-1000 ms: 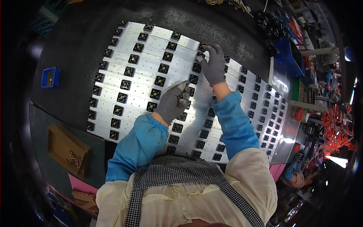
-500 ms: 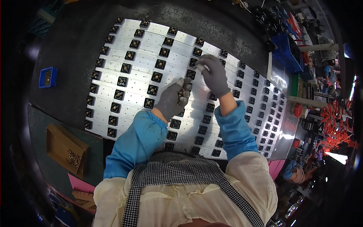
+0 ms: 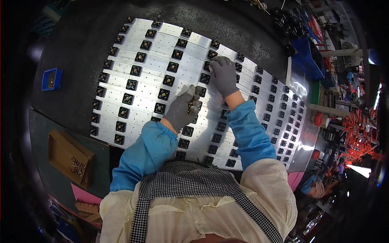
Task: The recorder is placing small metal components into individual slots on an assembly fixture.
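My left hand point(image 3: 183, 109), in a grey glove, is curled palm-up over the middle of the silvery metal panels point(image 3: 190, 60). Small brass-coloured metal pieces lie in its cupped fingers; their exact kind is too small to tell. My right hand point(image 3: 224, 77), also gloved in grey, reaches farther off, its fingers pinched together at a black square block point(image 3: 207, 66) on the panels. Whatever sits between those fingertips is hidden. Many such black blocks stand in rows; those at the left, like this block point(image 3: 131, 84), have a brass-coloured piece at their centre.
A small blue tray point(image 3: 58, 79) of brass-coloured bits stands at the left. An open cardboard box point(image 3: 60, 158) with loose small metal pieces lies at the lower left. Blue bins point(image 3: 304, 56) and red coiled hoses point(image 3: 356, 129) are at the right, where another person point(image 3: 314, 187) shows.
My right hand has gone from hovering with bent fingers down to a black block, slightly left. My left hand has shifted slightly left and nearer, still curled around the small pieces.
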